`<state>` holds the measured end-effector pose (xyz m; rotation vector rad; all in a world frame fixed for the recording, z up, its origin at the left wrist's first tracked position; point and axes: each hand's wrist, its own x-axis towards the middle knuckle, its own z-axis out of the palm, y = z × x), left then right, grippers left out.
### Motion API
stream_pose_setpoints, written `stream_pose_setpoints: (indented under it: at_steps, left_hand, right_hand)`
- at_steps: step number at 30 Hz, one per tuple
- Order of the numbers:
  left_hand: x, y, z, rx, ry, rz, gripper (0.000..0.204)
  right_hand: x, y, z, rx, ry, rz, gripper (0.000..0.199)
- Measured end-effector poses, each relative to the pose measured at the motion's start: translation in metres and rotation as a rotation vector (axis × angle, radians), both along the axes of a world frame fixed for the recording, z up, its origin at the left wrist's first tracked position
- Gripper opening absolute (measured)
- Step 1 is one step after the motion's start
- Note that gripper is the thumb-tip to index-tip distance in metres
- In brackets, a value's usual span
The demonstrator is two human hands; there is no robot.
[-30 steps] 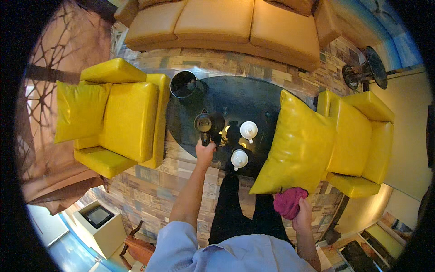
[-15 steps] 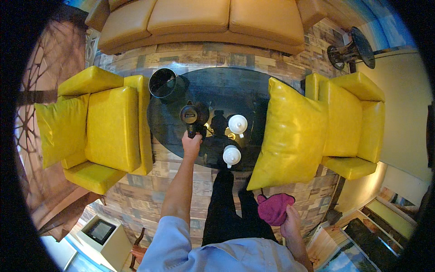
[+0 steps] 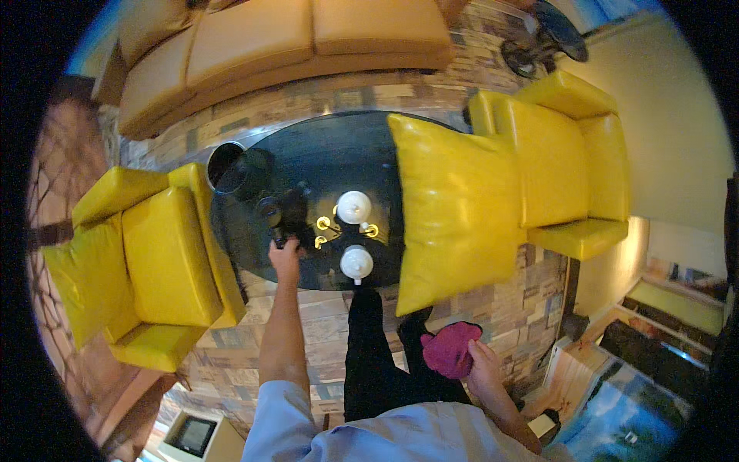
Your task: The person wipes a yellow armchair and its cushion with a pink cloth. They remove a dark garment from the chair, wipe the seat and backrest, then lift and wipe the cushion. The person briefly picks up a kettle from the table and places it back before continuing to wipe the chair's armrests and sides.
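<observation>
My left hand (image 3: 285, 251) is closed round the handle of a black kettle (image 3: 271, 211) at the left part of the dark oval table (image 3: 308, 142). The kettle is blurred, and I cannot tell whether its base touches the tabletop. A crumpled magenta cloth (image 3: 449, 349) hangs from my right hand (image 3: 482, 365), which pinches its edge, low in front of my legs. Two white lidded pots stand on the table to the right of the kettle: a farther pot (image 3: 354, 207) and a nearer pot (image 3: 356, 262).
A large yellow cushion (image 3: 458, 215) covers the table's right end, against a yellow armchair (image 3: 550, 162). Another yellow armchair (image 3: 169, 254) stands at left. By the table's far left edge is a round black bin (image 3: 229, 167). Beyond the table runs a tan sofa (image 3: 254, 42).
The view has turned, so the table and the things on it appear farther left. My left hand still grips the kettle, and the right still holds the cloth.
</observation>
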<state>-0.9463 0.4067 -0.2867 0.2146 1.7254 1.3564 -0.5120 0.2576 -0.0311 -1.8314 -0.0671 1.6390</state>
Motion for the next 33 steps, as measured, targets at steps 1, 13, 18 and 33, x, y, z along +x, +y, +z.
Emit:
stream_pose_setpoints:
  at_steps: [1, 13, 18, 33]
  left_hand:
    - [-0.009, -0.009, -0.021, -0.004, -0.029, -0.006, 0.020]
    - [0.042, -0.059, 0.033, -0.439, 0.509, -0.422, 0.037]
    - [0.232, -0.108, 0.110, -0.171, -0.063, -0.560, 0.027]
    - [0.608, -0.152, 0.281, 0.078, -0.418, -1.631, 0.031]
  right_hand:
    - [0.010, -0.013, -0.010, 0.013, 0.023, -0.010, 0.035]
    - [0.100, -0.047, 0.007, 0.237, 0.371, -0.326, 0.036]
    - [0.163, -0.069, 0.025, 0.394, 0.291, -0.136, 0.036]
    - [0.362, -0.139, 0.062, 0.743, -0.211, -0.061, 0.027]
